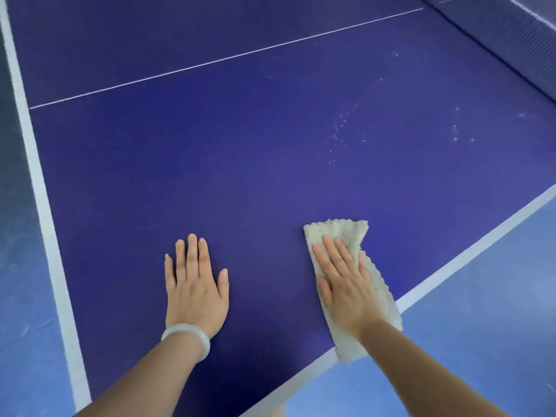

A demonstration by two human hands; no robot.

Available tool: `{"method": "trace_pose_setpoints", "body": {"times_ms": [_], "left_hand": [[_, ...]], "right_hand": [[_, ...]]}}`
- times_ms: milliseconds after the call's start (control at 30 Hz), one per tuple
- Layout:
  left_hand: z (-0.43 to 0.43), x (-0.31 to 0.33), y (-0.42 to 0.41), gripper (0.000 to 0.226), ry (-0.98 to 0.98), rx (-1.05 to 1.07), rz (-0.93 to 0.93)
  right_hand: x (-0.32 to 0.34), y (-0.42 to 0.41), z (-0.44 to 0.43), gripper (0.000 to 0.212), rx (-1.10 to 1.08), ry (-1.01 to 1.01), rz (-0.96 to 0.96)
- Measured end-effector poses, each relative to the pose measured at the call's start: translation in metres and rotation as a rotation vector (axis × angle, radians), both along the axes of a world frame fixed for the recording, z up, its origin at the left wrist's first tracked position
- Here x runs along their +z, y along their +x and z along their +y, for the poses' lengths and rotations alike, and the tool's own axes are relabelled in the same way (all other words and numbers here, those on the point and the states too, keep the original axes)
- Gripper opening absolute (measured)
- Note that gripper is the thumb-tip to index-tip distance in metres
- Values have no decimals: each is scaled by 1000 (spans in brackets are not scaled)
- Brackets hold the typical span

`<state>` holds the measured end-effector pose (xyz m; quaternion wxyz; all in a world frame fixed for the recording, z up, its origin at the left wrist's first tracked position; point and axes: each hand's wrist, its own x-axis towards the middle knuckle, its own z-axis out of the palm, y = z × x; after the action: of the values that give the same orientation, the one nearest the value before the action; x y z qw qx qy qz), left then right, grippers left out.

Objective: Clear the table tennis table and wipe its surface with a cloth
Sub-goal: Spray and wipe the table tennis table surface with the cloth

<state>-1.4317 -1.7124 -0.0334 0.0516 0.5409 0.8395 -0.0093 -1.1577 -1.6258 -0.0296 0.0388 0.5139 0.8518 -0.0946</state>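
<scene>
The dark blue table tennis table (240,164) fills most of the view, with white edge lines and a thin white centre line. My right hand (346,284) lies flat with straight fingers on a pale fluffy cloth (340,233), pressing it onto the table near the right-hand edge. The cloth's lower end hangs over that edge. My left hand (195,287) rests flat on the bare surface to the left of the cloth, fingers straight; a pale bangle sits on its wrist. White specks (343,127) dot the surface beyond the cloth.
The net (511,40) runs along the upper right corner. Lighter blue floor (481,326) shows past the table's edge at the lower right, and darker floor (18,236) lies beyond the left edge line.
</scene>
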Motion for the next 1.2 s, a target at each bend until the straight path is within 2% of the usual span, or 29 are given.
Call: {"method": "trace_pose_setpoints", "body": {"times_ms": [67,200,433,600,700,767,867,933,1000,1100,1200], "left_hand": [[0,-2,-1,72,19,2,-3],[-1,-5,-2,73,33,9,1],[10,2,8,70,88,72,-35],[74,17,81,64,124,15,-105],[109,12,131,69,71,168,-143],[119,6,147,70,51,260,-141],[120,2,155,70,48,291,-86],[121,1,157,68,45,302,-63],[122,0,158,67,43,320,-45],[122,-2,158,66,42,323,-19],[124,-3,158,65,39,329,-8]], "right_hand": [[2,26,27,57,-96,1,-48],[2,52,63,57,12,-6,-78],[3,65,75,58,33,-16,-21],[5,72,88,58,83,-15,3],[5,81,106,58,124,-25,18],[2,89,123,58,55,-22,29],[-1,107,141,59,-59,-34,25],[-1,116,138,59,-52,-37,31],[1,115,121,59,72,-23,67],[3,96,103,55,391,9,69],[0,47,130,57,511,-27,36]]}}
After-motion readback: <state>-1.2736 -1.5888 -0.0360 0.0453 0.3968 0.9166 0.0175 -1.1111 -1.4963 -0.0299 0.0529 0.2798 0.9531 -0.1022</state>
